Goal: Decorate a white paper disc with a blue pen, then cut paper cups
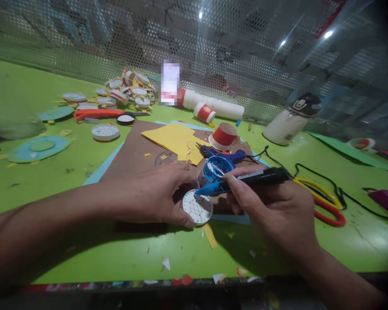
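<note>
My left hand grips the rim of a small white disc, which is drawn with black lines and dotted with blue. In my right hand is a black marker, its tip end coated in blue paint. That tip meets or hovers at the disc's upper edge; contact is hard to judge. Just behind them stands an open jar of blue paint with a whitish stick across its mouth. A blue-handled glue gun lies behind the jar, beside a red and white cup piece.
Brown paper and yellow paper cover the middle. Piled discs, an orange-red cutter and a patterned disc lie left. Paper cups lie behind. Right are a bottle, scissors and a black cord.
</note>
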`<action>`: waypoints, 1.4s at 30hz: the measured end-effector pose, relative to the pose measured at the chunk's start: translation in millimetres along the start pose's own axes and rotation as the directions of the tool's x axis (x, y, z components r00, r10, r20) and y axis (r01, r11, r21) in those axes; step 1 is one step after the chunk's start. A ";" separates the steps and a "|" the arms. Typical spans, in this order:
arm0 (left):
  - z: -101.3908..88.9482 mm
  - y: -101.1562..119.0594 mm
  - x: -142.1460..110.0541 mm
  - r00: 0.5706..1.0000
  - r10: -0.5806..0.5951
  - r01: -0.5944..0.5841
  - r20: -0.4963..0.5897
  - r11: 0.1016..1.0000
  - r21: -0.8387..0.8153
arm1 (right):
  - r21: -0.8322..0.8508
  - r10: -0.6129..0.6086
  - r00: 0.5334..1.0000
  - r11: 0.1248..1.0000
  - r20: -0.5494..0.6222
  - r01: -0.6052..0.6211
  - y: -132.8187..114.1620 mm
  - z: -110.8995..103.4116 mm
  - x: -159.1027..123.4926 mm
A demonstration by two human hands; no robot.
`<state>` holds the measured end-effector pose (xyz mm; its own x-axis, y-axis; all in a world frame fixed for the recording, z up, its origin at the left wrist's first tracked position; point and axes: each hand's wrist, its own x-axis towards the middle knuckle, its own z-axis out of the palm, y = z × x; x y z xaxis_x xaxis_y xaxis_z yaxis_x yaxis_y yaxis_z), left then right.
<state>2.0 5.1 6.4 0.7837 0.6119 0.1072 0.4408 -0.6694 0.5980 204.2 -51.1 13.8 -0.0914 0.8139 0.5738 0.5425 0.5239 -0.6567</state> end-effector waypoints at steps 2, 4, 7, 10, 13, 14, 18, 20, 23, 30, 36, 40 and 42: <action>0.3 0.3 0.7 1.000 0.003 -0.003 -0.008 1.000 -0.003 | 0.005 -0.005 1.000 1.000 -0.009 0.005 -0.6 0.3 -0.1; 0.0 0.9 1.1 1.000 0.004 -0.004 -0.008 1.000 0.003 | 0.033 -0.003 1.000 0.999 -0.003 0.003 -1.4 0.7 0.2; -0.6 1.5 1.0 1.000 -0.007 0.007 0.005 1.000 0.003 | 0.017 -0.017 1.000 1.000 0.014 0.016 -2.0 1.3 1.2; -0.7 1.2 0.6 1.000 -0.021 0.021 0.011 1.000 0.000 | -0.013 -0.031 0.999 0.999 0.012 0.032 -1.2 1.5 1.6; -0.3 0.7 0.5 1.000 -0.027 0.027 0.009 1.000 0.011 | -0.012 -0.031 0.999 0.999 0.011 0.031 -0.4 0.8 1.0; -0.2 0.6 0.5 1.000 -0.027 0.027 0.009 1.000 0.013 | -0.014 -0.028 1.000 1.000 0.011 0.028 -0.4 0.5 0.9; -0.5 0.6 0.8 0.999 -0.028 0.028 0.018 1.000 -0.003 | -0.009 -0.032 0.999 0.999 0.028 0.032 -0.9 0.4 1.5; -0.8 1.0 1.0 1.000 -0.023 0.023 0.016 1.000 -0.003 | -0.013 -0.046 0.998 0.999 0.042 0.046 -0.6 1.3 1.7; -1.0 1.7 1.3 1.000 -0.004 0.004 0.003 1.000 0.008 | -0.020 -0.040 0.999 0.999 0.035 0.041 1.5 2.3 0.2; -0.8 3.1 2.0 1.000 -0.018 0.019 0.024 1.000 -0.020 | -0.049 -0.017 1.000 0.999 -0.001 0.017 4.5 0.8 -2.4; -0.3 0.5 1.3 1.000 -0.019 0.019 0.003 1.000 0.001 | -0.021 -0.025 0.999 0.999 0.032 0.025 1.0 0.9 -0.4; -0.1 0.6 1.1 0.999 -0.035 0.035 0.009 0.999 -0.003 | -0.048 -0.039 0.999 0.998 0.035 0.040 2.5 2.0 -0.9; -0.1 1.6 1.6 0.999 -0.032 0.032 0.013 0.999 -0.004 | -0.044 -0.041 0.999 0.998 0.024 0.042 4.7 2.9 -1.1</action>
<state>3.9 5.1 7.6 0.7745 0.6278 0.0778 0.4642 -0.6476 0.6042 204.4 -48.9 8.7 -0.1337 0.7976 0.5882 0.5748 0.5459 -0.6096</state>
